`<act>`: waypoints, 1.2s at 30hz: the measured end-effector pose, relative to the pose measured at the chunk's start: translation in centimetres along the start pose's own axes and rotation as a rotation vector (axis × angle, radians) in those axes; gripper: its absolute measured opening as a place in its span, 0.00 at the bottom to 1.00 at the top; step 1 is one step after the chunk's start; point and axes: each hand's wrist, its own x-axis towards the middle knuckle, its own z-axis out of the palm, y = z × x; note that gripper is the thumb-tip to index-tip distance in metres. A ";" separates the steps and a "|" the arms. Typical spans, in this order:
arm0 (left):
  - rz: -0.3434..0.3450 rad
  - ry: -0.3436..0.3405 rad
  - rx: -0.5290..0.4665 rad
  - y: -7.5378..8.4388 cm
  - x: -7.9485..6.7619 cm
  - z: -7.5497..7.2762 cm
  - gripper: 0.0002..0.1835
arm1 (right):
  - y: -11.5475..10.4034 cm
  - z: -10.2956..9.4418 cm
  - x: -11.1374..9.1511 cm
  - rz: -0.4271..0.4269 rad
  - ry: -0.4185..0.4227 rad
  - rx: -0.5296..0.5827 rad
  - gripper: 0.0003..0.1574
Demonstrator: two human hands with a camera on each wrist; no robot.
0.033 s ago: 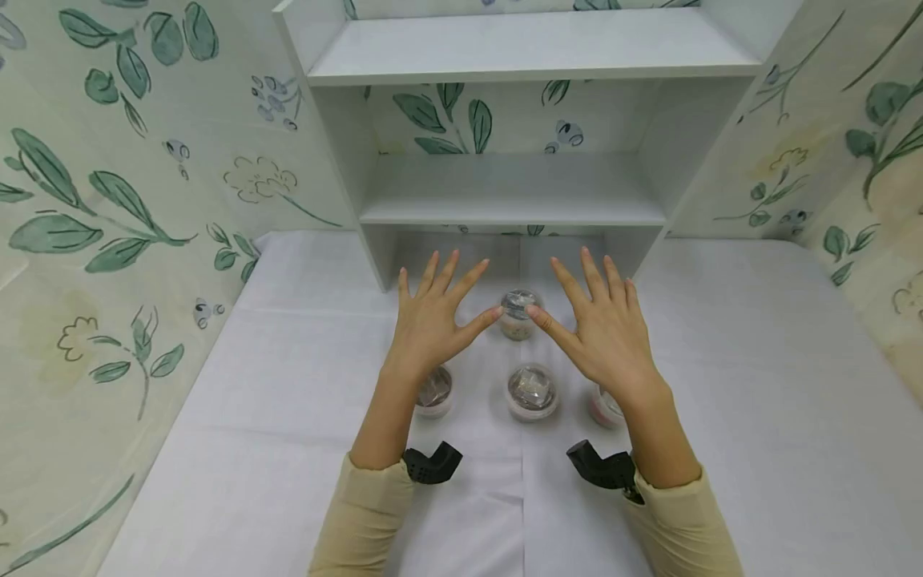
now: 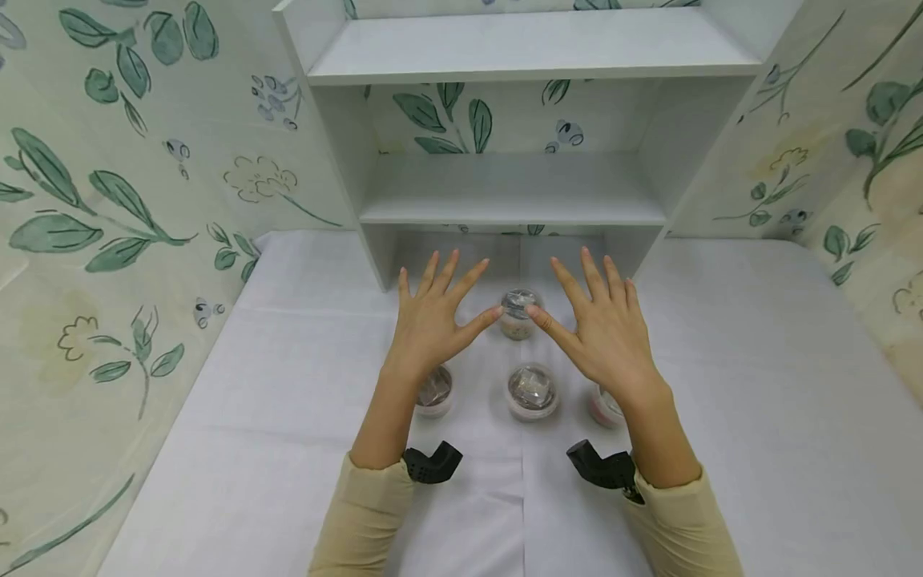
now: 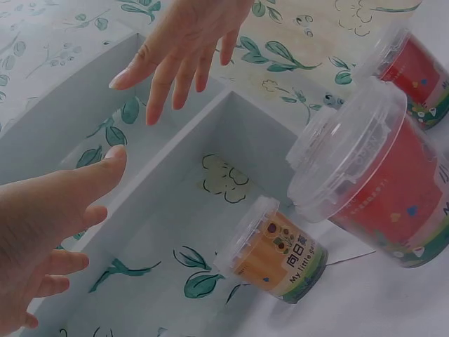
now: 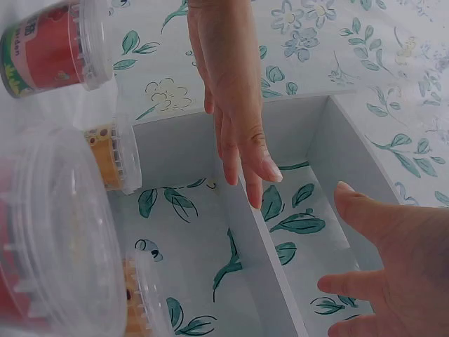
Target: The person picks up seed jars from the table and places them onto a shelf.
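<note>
With left hand (image 2: 431, 322) wide at ten o'clock and right hand (image 2: 606, 330) wide at two from front-middle tub (image 2: 532, 393)

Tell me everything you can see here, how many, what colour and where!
Front tubs: three, clear lids, red where labels show, in a row on the cloth
Orange tubs: two visible in the right wrist view, orange labels, clear lids, behind the front row; hands may hide more
Shelf unit: one, white, at the back
Cloth: white, under the tubs; count unclear
Leafy covering: pale with green leaves, at the sides and behind the shelf
Wrist pieces: two, black, one per wrist
Sleeves: two, tan, on the forearms
Left hand: one, bare, fingers spread, left of centre
Right hand: one, bare, fingers spread, right of centre
</note>
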 end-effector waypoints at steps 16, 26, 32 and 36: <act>0.044 0.021 -0.017 0.3 0.5 -0.1 0.38 | 0.0 0.1 -0.5 -0.011 0.018 0.022 0.45; 0.056 0.166 -0.117 -0.7 0.7 -0.6 0.32 | -0.2 -0.1 -0.6 -0.008 0.019 0.034 0.43; -0.022 0.277 -0.228 -2.6 0.6 -1.1 0.26 | -0.2 -0.1 -0.5 -0.021 0.053 0.047 0.41; -0.092 0.429 -0.327 -4.8 0.0 -1.5 0.22 | -0.4 0.3 -0.5 -0.025 0.061 0.104 0.39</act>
